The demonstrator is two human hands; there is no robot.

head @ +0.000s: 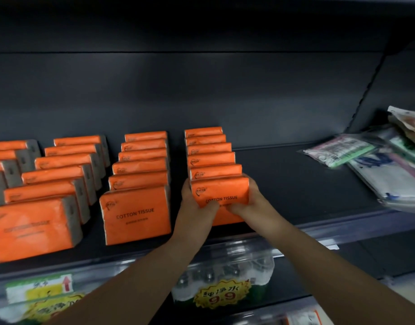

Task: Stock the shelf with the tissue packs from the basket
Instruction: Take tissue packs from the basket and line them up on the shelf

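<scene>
Your left grip (197, 207) and right grip (248, 201) are both clamped on one orange pack (219, 191), fingers curled round its side edges and thumbs on its face. It stands upright at the front of the rightmost row on the dark shelf (283, 184), just ahead of the pack behind it. Its face reads "COTTON TISSUE" in black, with a small heart-shaped logo top left.

You have six packs in that row, counting the held one. The next two rows to its left (136, 214) (35, 228) also hold six each. A fourth row at the far left is cut off by the frame edge.

Flat plastic packets (337, 151) lie at the shelf's right end, their print too blurred to read. Below the shelf, a yellow tag (222, 296) reads "纯净水 9.9".
</scene>
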